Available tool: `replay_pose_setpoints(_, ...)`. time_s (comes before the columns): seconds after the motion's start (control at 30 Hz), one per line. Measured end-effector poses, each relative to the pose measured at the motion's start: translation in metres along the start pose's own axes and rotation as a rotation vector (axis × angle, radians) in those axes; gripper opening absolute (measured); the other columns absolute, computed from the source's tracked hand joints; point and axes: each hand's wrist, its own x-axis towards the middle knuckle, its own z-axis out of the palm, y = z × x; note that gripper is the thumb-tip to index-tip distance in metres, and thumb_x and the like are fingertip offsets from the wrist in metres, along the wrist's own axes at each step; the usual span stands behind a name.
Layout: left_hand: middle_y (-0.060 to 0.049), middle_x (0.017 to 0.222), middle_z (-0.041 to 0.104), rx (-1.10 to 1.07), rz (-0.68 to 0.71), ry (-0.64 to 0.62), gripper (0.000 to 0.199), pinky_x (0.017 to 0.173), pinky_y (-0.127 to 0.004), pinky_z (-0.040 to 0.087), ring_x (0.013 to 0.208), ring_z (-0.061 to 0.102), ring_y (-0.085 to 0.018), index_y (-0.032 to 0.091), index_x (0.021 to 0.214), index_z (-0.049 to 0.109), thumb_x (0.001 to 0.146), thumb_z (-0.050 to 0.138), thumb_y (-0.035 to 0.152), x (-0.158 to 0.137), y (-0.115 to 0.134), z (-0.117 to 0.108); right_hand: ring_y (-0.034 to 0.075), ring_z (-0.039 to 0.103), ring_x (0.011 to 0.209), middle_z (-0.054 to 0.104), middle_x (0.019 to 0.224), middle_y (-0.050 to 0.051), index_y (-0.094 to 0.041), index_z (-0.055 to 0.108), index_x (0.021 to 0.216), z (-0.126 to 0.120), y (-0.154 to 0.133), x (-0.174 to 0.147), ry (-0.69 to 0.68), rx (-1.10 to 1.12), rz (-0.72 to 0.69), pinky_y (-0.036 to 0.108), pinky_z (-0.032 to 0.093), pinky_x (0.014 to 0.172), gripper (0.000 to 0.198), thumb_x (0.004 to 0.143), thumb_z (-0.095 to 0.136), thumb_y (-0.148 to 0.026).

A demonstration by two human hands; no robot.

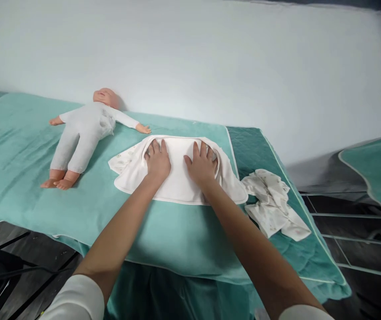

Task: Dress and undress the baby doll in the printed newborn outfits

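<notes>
White sleeves point(77, 295) sit lowest and closest, and bare forearms run from them to a white cloth point(179, 178), perhaps a small garment, on the pale green sheet point(177, 240) near its right-hand end. Both hands rest on it, palms down and fingers spread. The left hand point(159, 164) and the right hand point(202, 166) lie well apart, each with its outer fingers at or partly under a curled edge; whether they pinch that edge I cannot tell.

To spread the cloth well, I would work from the bare middle outward — even pressure on both sides, so that neither half drags. The curled edges look like the tricky part: easing each one outward with the fingertips should serve better than pulling, which might crease the lining.

Just beyond the cloth's left end, a doll point(85, 120) in white lies on its back, one hand near the far edge. On the right, a crumpled patterned garment point(267, 200) lies close against the cloth's corner, mostly on a darker green cover point(250, 146) — keeping the two from tangling seems wise. Behind everything rises a plain wall point(210, 58).
</notes>
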Motion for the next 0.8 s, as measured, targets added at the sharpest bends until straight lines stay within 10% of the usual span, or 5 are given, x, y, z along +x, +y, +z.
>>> replay_pose_setpoints(0.4,-0.027,0.164,0.04,0.027,0.053,0.044,0.065,0.122,-0.061,0.031,0.151,0.039,-0.042,0.002,0.157,0.042,0.104,0.032,0.039,0.021,-0.01,0.024,0.041,0.031,0.154,0.036,0.166,0.022,-0.004,0.042,0.158,0.027,0.013,0.027,-0.076,0.037,-0.102,0.058,0.03,0.123,0.064,0.108,0.026,-0.04)
replay_pose_setpoints(0.8,-0.013,0.162,0.049,-0.06,0.326,0.053,0.05,0.131,-0.056,0.022,0.155,0.039,-0.032,0.017,0.145,0.058,0.106,0.036,0.037,-0.122,-0.052,-0.005,0.031,0.045,0.148,0.048,0.16,0.015,-0.01,0.054,0.148,-0.007,0.052,-0.13,0.094,0.022,-0.332,0.048,0.036,0.123,0.048,0.108,0.033,-0.027)
